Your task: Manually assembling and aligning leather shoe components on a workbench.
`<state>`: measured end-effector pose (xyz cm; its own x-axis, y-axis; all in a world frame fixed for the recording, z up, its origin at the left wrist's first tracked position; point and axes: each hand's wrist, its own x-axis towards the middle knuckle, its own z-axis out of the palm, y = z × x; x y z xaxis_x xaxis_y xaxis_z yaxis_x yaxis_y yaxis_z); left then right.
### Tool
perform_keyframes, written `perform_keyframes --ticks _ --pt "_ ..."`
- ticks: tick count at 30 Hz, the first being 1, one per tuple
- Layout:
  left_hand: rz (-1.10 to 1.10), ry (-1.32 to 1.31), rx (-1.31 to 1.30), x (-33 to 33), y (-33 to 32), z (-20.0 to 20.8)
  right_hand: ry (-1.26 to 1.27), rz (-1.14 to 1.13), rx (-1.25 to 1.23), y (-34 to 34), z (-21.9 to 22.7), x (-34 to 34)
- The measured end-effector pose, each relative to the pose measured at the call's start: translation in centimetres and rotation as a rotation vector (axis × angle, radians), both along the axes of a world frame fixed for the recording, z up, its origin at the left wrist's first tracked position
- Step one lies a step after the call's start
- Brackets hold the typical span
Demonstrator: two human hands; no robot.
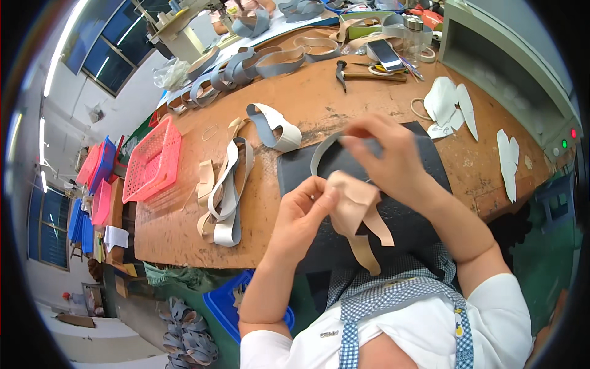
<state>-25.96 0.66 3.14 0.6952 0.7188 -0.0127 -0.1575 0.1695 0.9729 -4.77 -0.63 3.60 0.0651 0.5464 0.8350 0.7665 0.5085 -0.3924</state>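
Head view: the left hand (304,212) pinches a tan leather piece (355,206) at its upper left edge; the piece's tails hang down and rightward from that grip. Just above it, the right hand (387,154) pinches a grey strap (326,150), which arcs leftward from its fingers over the dark mat (424,227).

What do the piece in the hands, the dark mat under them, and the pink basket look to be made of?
The tan piece, pinched by the left hand and the right hand, looks like soft leather or a leather-like sheet: matte and folding limply. The dark mat seems rubber or similar, flat and dull. The pink basket looks like moulded plastic, with an open lattice.
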Motion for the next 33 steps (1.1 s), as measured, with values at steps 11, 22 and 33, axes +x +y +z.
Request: perform_keyframes --ticks 11,22,33 --pt "0.129 -0.018 0.137 2.8 -2.8 -1.0 1.245 0.734 -1.08 -8.9 -1.2 1.3" --pt "-0.071 0.191 0.615 1.3 -0.9 0.3 1.643 0.863 -1.13 -13.6 -2.1 2.6" --pt "-0.155 0.599 1.263 2.1 5.1 -6.8 1.398 0.688 -0.813 -17.3 2.8 5.7"
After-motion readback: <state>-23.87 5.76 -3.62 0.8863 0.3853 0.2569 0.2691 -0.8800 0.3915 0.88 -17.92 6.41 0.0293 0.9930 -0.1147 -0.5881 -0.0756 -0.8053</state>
